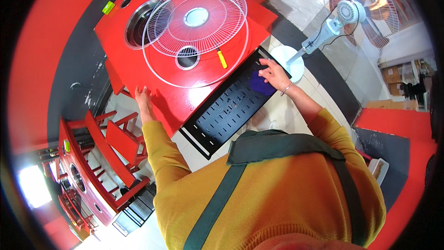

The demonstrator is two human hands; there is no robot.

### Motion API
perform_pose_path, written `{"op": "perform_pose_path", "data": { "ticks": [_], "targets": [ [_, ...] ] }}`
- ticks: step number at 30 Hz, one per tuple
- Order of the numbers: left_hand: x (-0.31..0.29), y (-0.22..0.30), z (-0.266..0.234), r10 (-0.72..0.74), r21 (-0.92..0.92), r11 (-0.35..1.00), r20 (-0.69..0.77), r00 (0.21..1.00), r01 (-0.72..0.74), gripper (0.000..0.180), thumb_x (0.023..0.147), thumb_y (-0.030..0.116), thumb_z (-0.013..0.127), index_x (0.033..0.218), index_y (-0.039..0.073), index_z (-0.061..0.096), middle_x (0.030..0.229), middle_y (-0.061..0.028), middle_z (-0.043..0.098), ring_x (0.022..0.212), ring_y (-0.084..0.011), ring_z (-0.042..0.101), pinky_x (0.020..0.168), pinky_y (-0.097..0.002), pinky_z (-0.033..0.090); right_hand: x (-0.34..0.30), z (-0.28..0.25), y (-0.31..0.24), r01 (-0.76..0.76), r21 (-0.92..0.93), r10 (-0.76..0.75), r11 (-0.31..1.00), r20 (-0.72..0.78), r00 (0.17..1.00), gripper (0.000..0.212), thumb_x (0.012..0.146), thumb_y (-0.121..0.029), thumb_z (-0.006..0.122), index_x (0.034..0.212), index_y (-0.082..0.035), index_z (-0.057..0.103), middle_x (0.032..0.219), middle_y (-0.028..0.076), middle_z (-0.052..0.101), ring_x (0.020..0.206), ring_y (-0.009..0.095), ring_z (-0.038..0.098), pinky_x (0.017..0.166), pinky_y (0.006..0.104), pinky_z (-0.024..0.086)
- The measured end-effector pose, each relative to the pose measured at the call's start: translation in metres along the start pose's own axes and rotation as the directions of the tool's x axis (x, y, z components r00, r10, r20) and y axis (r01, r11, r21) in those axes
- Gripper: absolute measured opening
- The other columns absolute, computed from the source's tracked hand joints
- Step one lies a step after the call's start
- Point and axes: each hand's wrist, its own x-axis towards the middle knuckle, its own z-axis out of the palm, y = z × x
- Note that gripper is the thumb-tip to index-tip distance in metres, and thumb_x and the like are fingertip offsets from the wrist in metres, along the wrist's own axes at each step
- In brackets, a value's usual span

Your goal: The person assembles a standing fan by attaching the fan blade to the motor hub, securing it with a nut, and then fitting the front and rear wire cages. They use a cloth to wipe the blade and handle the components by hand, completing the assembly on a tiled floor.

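My left hand is at the left edge of the red table, fingers stretched out and holding nothing. My right hand is over the far right end of a black slotted metal shelf, its fingers apart. Beneath that hand lies a bunched dark purple cloth; whether the fingertips touch it I cannot tell. On the tabletop rests a round white wire fan grille with a pale centre disc, and a thin white ring around and under it. A screwdriver with a yellow handle lies by the grille's near edge.
A white standing fan with its blades in a wire cage rises at the right from a round base. The table has round metal-rimmed openings. Red chairs stand at the left, and cardboard boxes at the right.
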Motion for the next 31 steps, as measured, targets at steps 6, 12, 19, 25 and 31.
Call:
{"op": "perform_pose_path", "data": {
  "ticks": [6,12,19,25,31],
  "targets": [
    [0.007,-0.029,0.009,0.025,0.097,0.995,-0.069,0.997,-0.019,0.065,0.095,0.013,0.069,0.152,0.014,0.039,0.121,-0.0087,0.06,0.096,-0.0198,0.06,0.07,-0.0395,0.054,-0.036,-0.015,0.047,-0.105,0.114,0.11,0.988,-0.038,0.993,0.039,0.095,-0.007,0.064,0.132,0.002,0.054,0.118,0.014,0.064,0.08,0.016,0.07,0.058,0.0281,0.057],
    [0.0,-0.019,0.037,0.222,0.206,0.963,-0.235,0.946,-0.175,0.044,0.091,0.004,0.07,0.133,-0.003,0.056,0.112,-0.0169,0.068,0.093,-0.0261,0.066,0.076,-0.0373,0.056,-0.087,-0.036,0.08,-0.246,0.19,0.266,0.95,-0.087,0.96,0.028,0.096,-0.007,0.061,0.122,0.002,0.06,0.1,0.009,0.067,0.071,0.016,0.069,0.056,0.0305,0.056],
    [-0.122,0.042,0.155,0.611,0.342,0.763,-0.107,0.784,-0.548,0.037,0.096,0.011,0.064,0.127,-0.01,0.06,0.118,-0.0206,0.068,0.102,-0.0268,0.067,0.085,-0.0347,0.057,-0.164,-0.067,0.122,-0.372,0.288,0.435,0.882,-0.196,0.879,0.029,0.098,-0.008,0.058,0.124,0.004,0.06,0.103,0.015,0.068,0.07,0.018,0.07,0.054,0.0312,0.056],
    [-0.367,0.143,0.301,0.813,-0.059,0.53,0.318,0.487,-0.846,0.031,0.1,0.005,0.056,0.129,-0.006,0.06,0.123,-0.0164,0.067,0.108,-0.0237,0.067,0.091,-0.0316,0.056,-0.219,-0.095,0.156,-0.483,0.245,0.534,0.84,-0.227,0.814,0.027,0.096,-0.009,0.06,0.117,0.007,0.063,0.099,0.018,0.072,0.065,0.02,0.071,0.056,0.0346,0.058],
    [-0.601,0.219,0.36,0.512,-0.318,-0.104,0.795,-0.325,-0.942,0.028,0.087,-0.005,0.067,0.114,0.002,0.07,0.106,-0.017,0.07,0.098,-0.0301,0.07,0.084,-0.0331,0.056,-0.279,-0.166,0.198,-0.539,-0.113,0.502,0.835,-0.248,0.829,0.029,0.093,-0.015,0.063,0.114,0.005,0.067,0.095,0.015,0.075,0.068,0.023,0.073,0.072,0.038,0.059]
  ]
}}
